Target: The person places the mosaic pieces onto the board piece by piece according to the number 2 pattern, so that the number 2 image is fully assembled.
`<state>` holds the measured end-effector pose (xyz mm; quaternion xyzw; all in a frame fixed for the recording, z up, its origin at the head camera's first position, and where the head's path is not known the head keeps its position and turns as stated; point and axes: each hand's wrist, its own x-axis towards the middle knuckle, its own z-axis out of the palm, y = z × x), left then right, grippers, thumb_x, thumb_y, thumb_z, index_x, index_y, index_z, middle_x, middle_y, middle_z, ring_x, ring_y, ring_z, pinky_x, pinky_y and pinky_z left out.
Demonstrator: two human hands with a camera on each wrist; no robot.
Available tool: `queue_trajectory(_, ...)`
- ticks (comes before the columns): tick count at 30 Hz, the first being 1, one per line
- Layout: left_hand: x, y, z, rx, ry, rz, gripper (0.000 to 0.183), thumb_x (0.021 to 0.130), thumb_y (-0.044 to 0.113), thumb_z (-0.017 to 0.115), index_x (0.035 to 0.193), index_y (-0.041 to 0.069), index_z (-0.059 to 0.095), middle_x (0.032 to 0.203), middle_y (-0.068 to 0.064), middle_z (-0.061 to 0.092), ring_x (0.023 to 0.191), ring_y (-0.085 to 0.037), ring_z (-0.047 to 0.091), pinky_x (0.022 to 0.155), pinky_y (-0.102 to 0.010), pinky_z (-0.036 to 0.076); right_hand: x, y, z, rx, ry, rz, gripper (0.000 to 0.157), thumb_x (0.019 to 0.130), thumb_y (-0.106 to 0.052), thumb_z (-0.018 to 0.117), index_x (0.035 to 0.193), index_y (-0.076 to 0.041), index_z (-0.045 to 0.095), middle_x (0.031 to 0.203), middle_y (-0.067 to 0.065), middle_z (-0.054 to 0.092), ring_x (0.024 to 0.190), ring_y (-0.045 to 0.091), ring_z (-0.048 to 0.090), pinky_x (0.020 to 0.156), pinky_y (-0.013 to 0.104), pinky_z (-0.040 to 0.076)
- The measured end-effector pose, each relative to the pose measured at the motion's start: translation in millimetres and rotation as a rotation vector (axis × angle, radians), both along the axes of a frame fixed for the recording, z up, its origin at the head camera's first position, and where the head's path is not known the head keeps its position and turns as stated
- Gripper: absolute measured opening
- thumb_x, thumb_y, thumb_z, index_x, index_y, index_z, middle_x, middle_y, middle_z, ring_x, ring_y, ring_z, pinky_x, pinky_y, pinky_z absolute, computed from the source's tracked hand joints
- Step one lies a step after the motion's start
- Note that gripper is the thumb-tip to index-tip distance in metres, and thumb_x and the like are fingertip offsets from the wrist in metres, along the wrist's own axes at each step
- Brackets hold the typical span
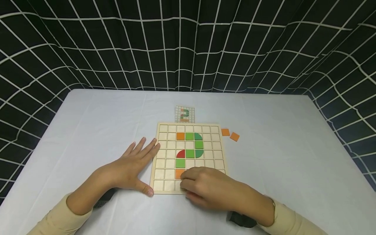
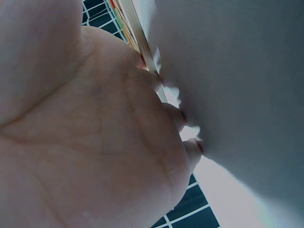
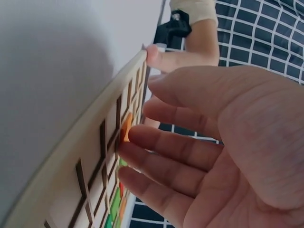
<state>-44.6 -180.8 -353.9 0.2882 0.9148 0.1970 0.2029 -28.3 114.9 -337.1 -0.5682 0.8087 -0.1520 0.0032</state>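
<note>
A wooden grid board (image 1: 210, 163) lies on the table, with orange, green, teal and red tiles set in some of its squares. In the head view my left hand (image 1: 127, 169) rests flat at its left edge, fingers spread, fingertips and thumb against the frame. My right hand (image 1: 212, 189) is over the lower middle of the board, its fingertips beside an orange square tile (image 1: 179, 174). The right wrist view has those fingers (image 3: 166, 166) gently bent at the board surface, near an orange tile (image 3: 126, 126). No tile shows between thumb and fingers. The hand hides several lower squares.
Behind the board lies a small pattern card (image 1: 184, 114) with a coloured figure on a grid. Two loose orange tiles (image 1: 234, 136) are by the board's upper right corner. A white cloth covers the table (image 1: 273, 137); black curtains with white grid lines (image 1: 188, 45) surround it.
</note>
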Motion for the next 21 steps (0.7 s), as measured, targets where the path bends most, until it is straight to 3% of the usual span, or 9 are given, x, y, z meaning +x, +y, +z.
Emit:
queue_trajectory(6,0.7,0,-1.2,0.007,-0.003,0.001,0.138,0.062,0.079,0.070,0.162,0.007,0.008,0.167,-0.014,0.000,0.150,-0.042,-0.009,0.116,-0.064,-0.002,-7.5,7,7.1,0.010,-0.024,-0.013,0.009,0.089,-0.012,0.071,0.097,-0.013,0.069,0.105,-0.004,0.066,0.093,0.009,0.061,0.084,0.023,0.052)
queue_trajectory(12,0.0,1,-2.5,-0.005,0.001,-0.001,0.139,0.061,0.079,0.071,0.162,0.007,0.007,0.167,-0.013,-0.001,0.150,-0.041,-0.010,0.116,-0.063,-0.002,-28.5,24,20.4,-0.008,-0.030,-0.137,0.012,0.089,-0.009,0.072,0.100,-0.012,0.071,0.105,-0.002,0.068,0.096,0.013,0.064,0.085,0.030,0.054)
queue_trajectory(16,0.2,0,-3.0,-0.012,-0.002,0.001,0.139,0.061,0.079,0.071,0.162,0.007,0.007,0.167,-0.012,-0.001,0.150,-0.040,-0.010,0.116,-0.063,-0.003,-54.9,46,21.4,0.011,-0.046,-0.292,0.012,0.088,-0.006,0.074,0.100,-0.009,0.072,0.100,0.001,0.068,0.092,0.015,0.063,0.081,0.033,0.055)
queue_trajectory(21,0.1,0,-4.3,-0.007,-0.003,0.001,0.139,0.061,0.078,0.072,0.162,0.008,0.007,0.167,-0.011,-0.002,0.150,-0.039,-0.011,0.116,-0.063,-0.003,-85.5,76,14.6,0.110,-0.075,-0.558,0.029,0.085,0.001,0.073,0.114,-0.002,0.069,0.111,0.012,0.065,0.100,0.029,0.061,0.085,0.045,0.054)
